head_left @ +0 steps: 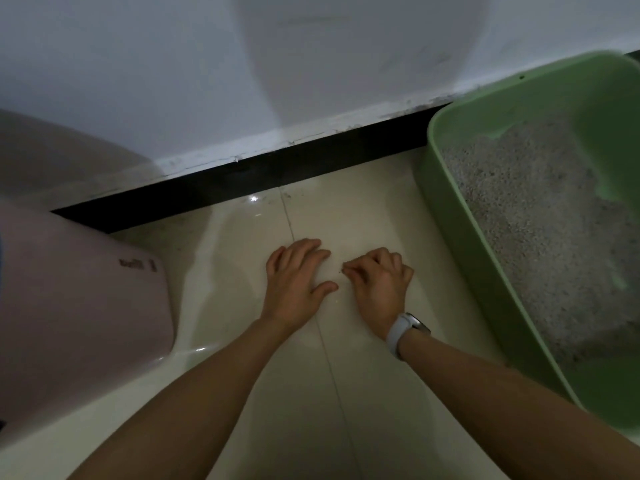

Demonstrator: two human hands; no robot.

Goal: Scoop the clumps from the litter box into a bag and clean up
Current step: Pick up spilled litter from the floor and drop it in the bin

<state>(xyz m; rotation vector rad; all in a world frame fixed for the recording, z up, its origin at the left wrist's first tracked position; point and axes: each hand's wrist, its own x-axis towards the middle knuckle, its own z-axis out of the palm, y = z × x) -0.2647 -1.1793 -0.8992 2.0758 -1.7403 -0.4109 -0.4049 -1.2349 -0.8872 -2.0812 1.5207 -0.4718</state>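
Both hands lie on the pale tiled floor (242, 258) in the middle of the frame, close together but not touching. The left hand (294, 282) rests flat, fingers spread and fairly straight, thumb pointing toward the other hand. The right hand (379, 282) has its fingers curled under, with thumb and forefinger brought together at a tiny dark speck (343, 270) on the tile; the speck is too small to say what it is, or whether the fingertips actually hold it. A white watch (401, 332) sits on the right wrist, its face only partly visible.

The green litter box (450, 188) fills the right side of the frame, standing on the floor near the right forearm. Its far and right edges are cut off by the frame. Grey litter (526, 209) covers most of its bottom, with bare green showing at the upper end and along the right side; the picture is dim and blurred, so no separate clumps can be made out.

At the left a pale pink rounded object (86, 306) is cut off by the frame edge; dark print on it is unreadable. A black skirting strip (242, 174) runs diagonally below the white wall (173, 81), with dusty flecks along its top.
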